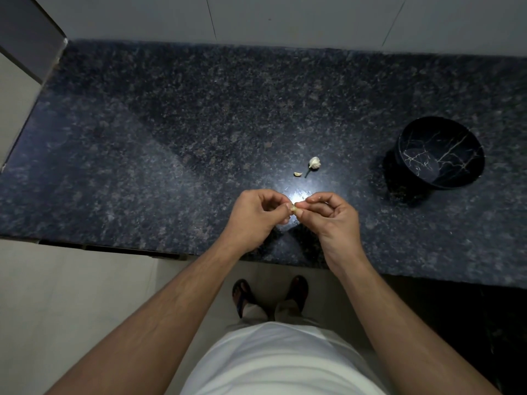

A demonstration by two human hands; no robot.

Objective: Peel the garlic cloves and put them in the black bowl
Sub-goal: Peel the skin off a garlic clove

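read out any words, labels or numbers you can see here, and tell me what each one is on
None. No writing shows on the bowl, the counter, the garlic or the wall. The bowl's pale lines are a marble pattern, not letters.

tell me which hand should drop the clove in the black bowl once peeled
Probably the right hand: it already pinches the clove with the left hand, and the black bowl is on its side.

A small pale clove point(293, 208) is pinched above the table; the black veined bowl point(440, 152) stands upright, well right.
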